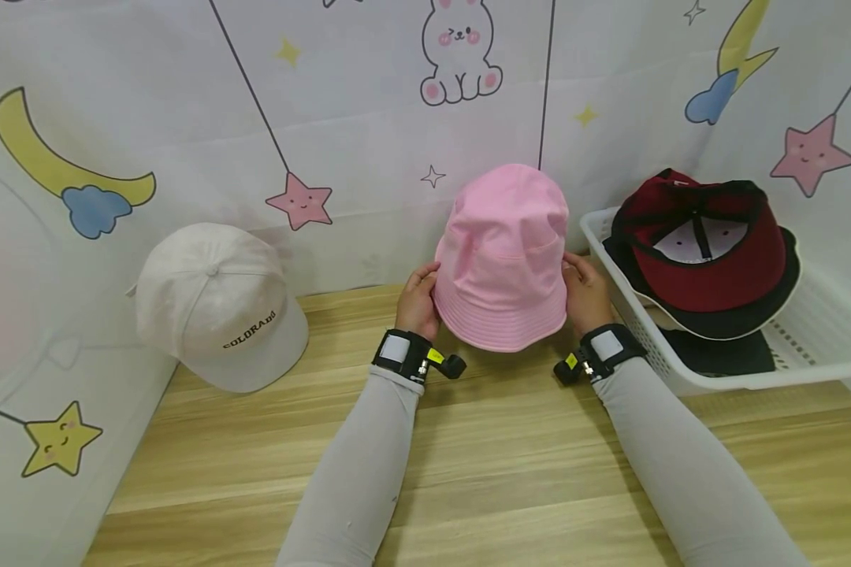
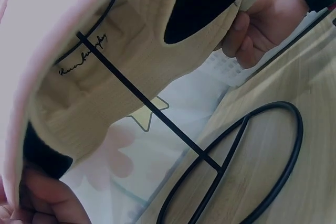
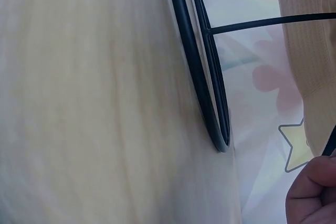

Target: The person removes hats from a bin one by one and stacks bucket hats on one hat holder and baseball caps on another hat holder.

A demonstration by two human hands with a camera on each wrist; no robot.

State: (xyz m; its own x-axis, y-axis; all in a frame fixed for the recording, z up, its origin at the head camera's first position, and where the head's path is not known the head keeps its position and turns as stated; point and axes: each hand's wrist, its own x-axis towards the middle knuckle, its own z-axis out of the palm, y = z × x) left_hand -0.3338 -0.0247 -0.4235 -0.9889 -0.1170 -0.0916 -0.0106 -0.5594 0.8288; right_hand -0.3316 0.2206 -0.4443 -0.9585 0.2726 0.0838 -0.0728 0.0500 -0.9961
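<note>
A pink bucket hat (image 1: pixel 503 260) is held upright between two hands in the head view. My left hand (image 1: pixel 418 302) grips the brim on its left side, and my right hand (image 1: pixel 587 295) grips it on the right. Seen from below in the left wrist view, the hat has a beige lining (image 2: pixel 126 77) with dark script. Inside it reaches the thin upright of a black wire hat stand (image 2: pixel 152 106), whose looped base rests on the table. In the right wrist view the stand's base (image 3: pixel 202 72) shows again, with curled right-hand fingers (image 3: pixel 315 187) at the lower right.
On the left sits an off-white baseball cap (image 1: pixel 216 303) with COLORADO lettering. To the right, a white plastic basket (image 1: pixel 823 370) holds a dark red cap (image 1: pixel 709 276) and a black one with pale edging. Printed cloth (image 1: pixel 376 142) hangs behind the wooden table (image 1: pixel 510 480).
</note>
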